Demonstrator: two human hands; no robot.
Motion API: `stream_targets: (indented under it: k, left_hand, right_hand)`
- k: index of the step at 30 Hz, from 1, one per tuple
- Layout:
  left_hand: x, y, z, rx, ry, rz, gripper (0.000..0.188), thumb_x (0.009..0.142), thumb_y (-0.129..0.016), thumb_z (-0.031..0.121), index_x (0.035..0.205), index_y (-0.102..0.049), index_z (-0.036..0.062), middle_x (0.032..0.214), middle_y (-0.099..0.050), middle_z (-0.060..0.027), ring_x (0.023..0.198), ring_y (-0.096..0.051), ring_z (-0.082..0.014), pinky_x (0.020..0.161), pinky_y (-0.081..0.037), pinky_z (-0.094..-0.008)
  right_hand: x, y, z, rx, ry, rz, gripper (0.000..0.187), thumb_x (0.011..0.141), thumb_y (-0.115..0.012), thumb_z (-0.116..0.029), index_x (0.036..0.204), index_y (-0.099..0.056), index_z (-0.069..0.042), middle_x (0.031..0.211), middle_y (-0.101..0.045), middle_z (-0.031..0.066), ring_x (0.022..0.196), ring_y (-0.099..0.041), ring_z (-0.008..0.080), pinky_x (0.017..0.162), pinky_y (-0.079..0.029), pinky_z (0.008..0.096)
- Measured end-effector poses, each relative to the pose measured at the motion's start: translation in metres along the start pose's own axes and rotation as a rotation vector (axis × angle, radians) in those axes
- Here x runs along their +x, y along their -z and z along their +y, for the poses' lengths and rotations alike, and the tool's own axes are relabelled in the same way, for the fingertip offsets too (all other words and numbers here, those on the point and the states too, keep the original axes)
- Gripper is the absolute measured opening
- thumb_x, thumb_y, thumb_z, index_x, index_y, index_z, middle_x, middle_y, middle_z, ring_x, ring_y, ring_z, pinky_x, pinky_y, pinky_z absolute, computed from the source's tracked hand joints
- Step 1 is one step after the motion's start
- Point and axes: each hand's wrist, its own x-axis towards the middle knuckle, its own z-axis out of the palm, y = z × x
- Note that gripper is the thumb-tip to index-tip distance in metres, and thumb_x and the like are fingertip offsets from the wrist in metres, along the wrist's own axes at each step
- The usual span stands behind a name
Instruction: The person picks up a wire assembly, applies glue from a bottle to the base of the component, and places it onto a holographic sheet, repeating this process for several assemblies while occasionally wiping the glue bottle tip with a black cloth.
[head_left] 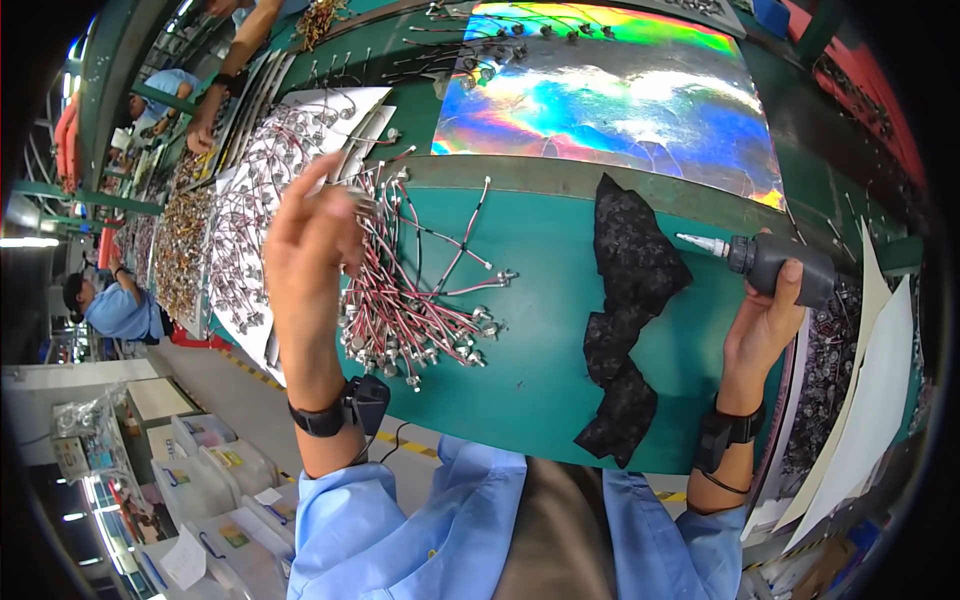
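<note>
My left hand (312, 235) is raised over the left side of the green work surface, beside a pile of wired parts (410, 310). Its index finger points up and the others are bent and apart. No part shows clearly in it, though the fingertips are slightly smeared. The pile has red and dark wires ending in small silvery round parts and white connectors. At the right, my right hand (765, 325) grips a dark squeeze bottle (790, 268), tilted sideways with its pale tapered nozzle towards the left. Left of the nozzle lies a crumpled black cloth (625, 330).
A shiny rainbow-coloured sheet (600, 110) lies beyond a raised ledge, with several wired parts at its upper left. White sheets (240, 230) covered with more parts are at the left. Pale boards (860, 400) stand at the right. Another person's arm (240, 60) reaches in at the upper left.
</note>
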Motion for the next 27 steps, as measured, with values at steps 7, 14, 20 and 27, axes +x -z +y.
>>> stream_targets:
  k: [7,14,20,27]
  left_hand:
    - [-0.014,-0.059,-0.021,-0.359,-0.084,0.005,0.022,0.083,-0.046,0.007,0.102,-0.047,-0.0034,0.089,-0.055,-0.0099,0.066,-0.056,-0.0150,0.054,-0.048,-0.0240]
    - [-0.044,-0.125,-0.083,-0.772,0.358,-0.112,0.022,0.082,-0.048,0.000,0.104,-0.047,0.0004,0.103,-0.053,-0.0116,0.088,-0.058,-0.0245,0.067,-0.051,-0.0291]
    - [-0.053,-0.133,-0.096,-0.597,0.520,-0.281,0.018,0.081,-0.048,-0.005,0.099,-0.048,-0.0010,0.106,-0.051,-0.0119,0.091,-0.058,-0.0253,0.069,-0.052,-0.0283]
    - [-0.059,-0.138,-0.092,-0.632,0.369,-0.240,0.016,0.081,-0.048,-0.007,0.096,-0.049,-0.0039,0.106,-0.050,-0.0145,0.090,-0.058,-0.0237,0.072,-0.052,-0.0297]
  right_hand:
    - [-0.004,0.000,-0.002,0.032,0.038,0.016,0.048,0.081,-0.057,-0.033,0.109,-0.041,0.003,0.106,-0.050,0.0148,0.096,-0.053,0.0211,0.076,-0.044,0.0276]
    - [-0.010,-0.003,-0.001,0.078,-0.039,-0.091,0.056,0.079,-0.058,-0.036,0.113,-0.037,0.003,0.110,-0.047,0.0151,0.105,-0.048,0.0278,0.089,-0.039,0.0378]
    - [-0.025,-0.004,0.001,-0.028,0.013,-0.210,0.066,0.075,-0.059,-0.045,0.115,-0.035,0.002,0.107,-0.049,0.0155,0.103,-0.049,0.0258,0.091,-0.037,0.0368]
    - [-0.036,-0.007,0.002,-0.170,0.056,-0.306,0.075,0.068,-0.061,-0.054,0.114,-0.036,0.000,0.101,-0.054,0.0147,0.100,-0.049,0.0222,0.088,-0.037,0.0333]
